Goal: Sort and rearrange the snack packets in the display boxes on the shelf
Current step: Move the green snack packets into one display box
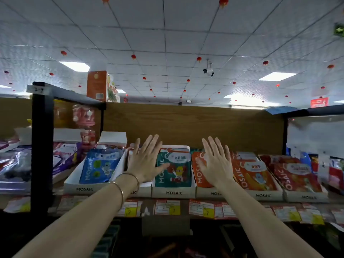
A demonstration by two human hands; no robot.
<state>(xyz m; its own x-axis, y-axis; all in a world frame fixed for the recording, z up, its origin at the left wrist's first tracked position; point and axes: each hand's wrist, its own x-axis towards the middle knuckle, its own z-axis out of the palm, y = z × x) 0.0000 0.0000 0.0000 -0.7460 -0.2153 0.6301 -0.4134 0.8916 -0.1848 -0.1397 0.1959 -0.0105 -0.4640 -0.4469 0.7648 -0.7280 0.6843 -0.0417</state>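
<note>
Six white cardboard display boxes (173,192) marked MOSAIC stand side by side on the wooden shelf (186,125). Their glossy snack packets (174,169) lean back, long axes running front to rear, tops rearward. Both hands, left (144,161) and right (216,162), hover above, fingers spread, empty.

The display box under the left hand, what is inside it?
The left hand covers most of that display box. Only its white front and a little red-and-white packaging at the back show; the packets inside cannot be identified.
</note>
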